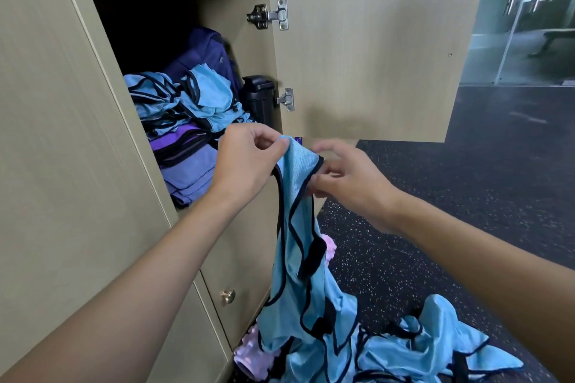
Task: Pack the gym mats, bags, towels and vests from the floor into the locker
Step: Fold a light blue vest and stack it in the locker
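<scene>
Vest (pixel 303 274) dangles, pinched by left hand (pixel 245 162) and right hand (pixel 348 179).

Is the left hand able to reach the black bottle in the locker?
Probably yes: the locker door is open and the black bottle stands just beyond the left hand, though it pinches a blue vest.

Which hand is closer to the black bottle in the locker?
Left. The left hand pinches the blue vest just below the black bottle; the right hand holds it farther right.
</scene>
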`<action>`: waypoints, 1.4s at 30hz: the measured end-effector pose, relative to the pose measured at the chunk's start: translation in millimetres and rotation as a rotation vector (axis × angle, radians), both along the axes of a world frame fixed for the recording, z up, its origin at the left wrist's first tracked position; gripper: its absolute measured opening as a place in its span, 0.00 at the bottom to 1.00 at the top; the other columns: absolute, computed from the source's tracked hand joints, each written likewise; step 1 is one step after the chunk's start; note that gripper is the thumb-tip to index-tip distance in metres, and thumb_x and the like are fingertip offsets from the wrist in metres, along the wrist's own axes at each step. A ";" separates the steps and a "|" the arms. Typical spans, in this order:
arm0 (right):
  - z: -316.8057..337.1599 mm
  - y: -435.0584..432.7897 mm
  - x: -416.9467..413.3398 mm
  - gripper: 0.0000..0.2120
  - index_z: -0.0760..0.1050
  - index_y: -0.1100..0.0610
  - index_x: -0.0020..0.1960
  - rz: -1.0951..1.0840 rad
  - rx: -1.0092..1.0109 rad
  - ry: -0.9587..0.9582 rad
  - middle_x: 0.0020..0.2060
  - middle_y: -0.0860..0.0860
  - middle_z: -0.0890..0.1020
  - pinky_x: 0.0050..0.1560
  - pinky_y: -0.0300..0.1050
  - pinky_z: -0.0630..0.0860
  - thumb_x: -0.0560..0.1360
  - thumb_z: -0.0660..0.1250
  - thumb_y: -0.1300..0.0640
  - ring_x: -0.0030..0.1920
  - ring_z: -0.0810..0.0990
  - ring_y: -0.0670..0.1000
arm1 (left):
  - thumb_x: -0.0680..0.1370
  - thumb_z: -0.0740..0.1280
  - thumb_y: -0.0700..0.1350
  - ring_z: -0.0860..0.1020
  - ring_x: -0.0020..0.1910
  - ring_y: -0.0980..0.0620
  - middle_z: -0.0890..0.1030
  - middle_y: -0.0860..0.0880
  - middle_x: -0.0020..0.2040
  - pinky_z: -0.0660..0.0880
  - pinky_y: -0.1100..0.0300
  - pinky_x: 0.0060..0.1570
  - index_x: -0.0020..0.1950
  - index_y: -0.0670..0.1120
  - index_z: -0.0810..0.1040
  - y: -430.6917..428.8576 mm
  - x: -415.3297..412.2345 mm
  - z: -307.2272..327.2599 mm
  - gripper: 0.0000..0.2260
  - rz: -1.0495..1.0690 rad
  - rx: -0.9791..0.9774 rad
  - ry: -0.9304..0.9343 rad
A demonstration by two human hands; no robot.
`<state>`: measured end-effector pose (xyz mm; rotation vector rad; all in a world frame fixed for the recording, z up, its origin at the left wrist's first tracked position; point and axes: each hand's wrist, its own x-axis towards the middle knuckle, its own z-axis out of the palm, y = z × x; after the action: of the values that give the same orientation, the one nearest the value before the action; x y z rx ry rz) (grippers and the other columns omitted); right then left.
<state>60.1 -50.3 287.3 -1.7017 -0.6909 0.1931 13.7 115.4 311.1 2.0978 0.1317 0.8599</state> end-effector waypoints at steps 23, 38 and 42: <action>18.1 -12.7 21.8 0.18 0.72 0.50 0.59 -0.270 0.170 -0.047 0.35 0.50 0.75 0.32 0.35 0.72 0.76 0.60 0.70 0.32 0.71 0.48 | 0.78 0.69 0.38 0.76 0.34 0.58 0.80 0.53 0.37 0.76 0.62 0.41 0.44 0.49 0.81 2.3 0.9 -4.2 0.07 -0.044 0.062 0.096; 21.8 -23.1 28.0 0.08 0.74 0.49 0.54 -0.337 0.255 0.018 0.40 0.50 0.77 0.40 0.48 0.74 0.79 0.65 0.62 0.36 0.73 0.49 | 0.76 0.71 0.36 0.80 0.35 0.46 0.83 0.46 0.36 0.80 0.51 0.40 0.41 0.44 0.82 -34.3 0.3 -26.5 0.05 -0.200 0.086 0.070; 16.0 -26.3 25.8 0.30 0.65 0.46 0.71 -0.128 0.057 0.075 0.53 0.52 0.82 0.56 0.43 0.75 0.73 0.74 0.48 0.52 0.82 0.49 | 0.77 0.71 0.37 0.82 0.38 0.42 0.85 0.45 0.36 0.81 0.45 0.43 0.41 0.50 0.83 -32.0 1.3 -13.8 0.09 -0.173 0.006 -0.026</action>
<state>86.0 -76.6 303.3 -1.6697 -0.5253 0.1451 15.0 83.5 297.3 2.0683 -0.0657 0.7832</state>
